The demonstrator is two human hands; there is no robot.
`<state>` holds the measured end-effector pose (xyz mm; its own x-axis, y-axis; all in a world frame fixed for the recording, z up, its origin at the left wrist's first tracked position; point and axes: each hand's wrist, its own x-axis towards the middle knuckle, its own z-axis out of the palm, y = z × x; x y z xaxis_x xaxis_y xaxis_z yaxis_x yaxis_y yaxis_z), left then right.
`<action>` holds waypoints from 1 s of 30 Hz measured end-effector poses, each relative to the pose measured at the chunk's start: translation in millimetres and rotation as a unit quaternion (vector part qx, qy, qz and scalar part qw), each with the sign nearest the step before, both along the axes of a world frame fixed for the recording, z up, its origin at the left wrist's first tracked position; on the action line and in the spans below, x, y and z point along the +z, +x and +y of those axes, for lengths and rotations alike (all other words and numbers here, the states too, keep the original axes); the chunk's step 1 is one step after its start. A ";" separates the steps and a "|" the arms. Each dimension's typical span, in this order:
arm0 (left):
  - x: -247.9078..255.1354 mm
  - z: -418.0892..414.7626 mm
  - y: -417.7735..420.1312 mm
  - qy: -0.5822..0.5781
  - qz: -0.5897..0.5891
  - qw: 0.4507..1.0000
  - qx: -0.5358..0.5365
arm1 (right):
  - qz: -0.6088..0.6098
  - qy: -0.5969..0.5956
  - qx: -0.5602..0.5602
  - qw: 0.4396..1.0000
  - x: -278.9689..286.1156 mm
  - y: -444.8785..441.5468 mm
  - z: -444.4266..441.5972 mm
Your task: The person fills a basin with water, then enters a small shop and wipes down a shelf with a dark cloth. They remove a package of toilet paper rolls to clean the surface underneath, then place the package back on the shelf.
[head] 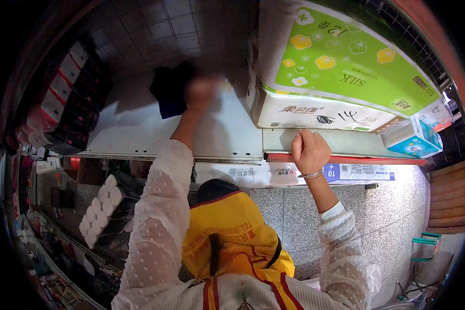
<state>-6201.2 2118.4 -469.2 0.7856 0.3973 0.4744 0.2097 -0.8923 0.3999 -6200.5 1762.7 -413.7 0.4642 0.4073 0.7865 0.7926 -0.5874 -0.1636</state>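
Note:
My left hand (201, 89) is over a white metal shelf (232, 133), its fingers blurred, against a dark blue cloth (172, 104) lying on the shelf. Whether the fingers grip the cloth cannot be made out. My right hand (312, 149) is curled, with nothing visible in it, by the red strip (360, 159) on the shelf's front edge. Just beyond it stands a large green and white pack of tissue paper (356, 66).
Dark packs (79, 120) line the shelf's left end; a blue tissue pack (414, 141) stands at the right. Below are a long paper pack (360, 173), white paper rolls (100, 211) and a green-framed stool (426, 242). Tiled wall (170, 23) rises behind the shelf.

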 end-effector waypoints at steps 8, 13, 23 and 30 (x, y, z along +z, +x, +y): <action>14.1 -12.3 -8.0 -0.101 0.005 0.995 -0.013 | -0.001 0.005 0.001 1.000 1.1 -0.9 0.9; 7.9 0.7 -9.1 -0.020 0.003 0.999 0.031 | 0.001 0.006 -0.001 1.000 4.4 -3.7 4.0; 23.9 -24.8 -15.0 -0.006 -0.006 1.000 0.011 | -0.001 0.019 0.003 1.000 3.2 -3.5 2.9; 28.1 -25.8 -1.4 0.041 0.052 0.997 0.037 | -0.008 0.018 -0.001 1.000 -0.9 0.5 0.5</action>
<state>-6202.6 2092.7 -441.1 0.8021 0.4188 0.4257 0.3121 -0.9017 0.2991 -6200.1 1763.3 -414.6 0.4525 0.3781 0.8076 0.7937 -0.5836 -0.1715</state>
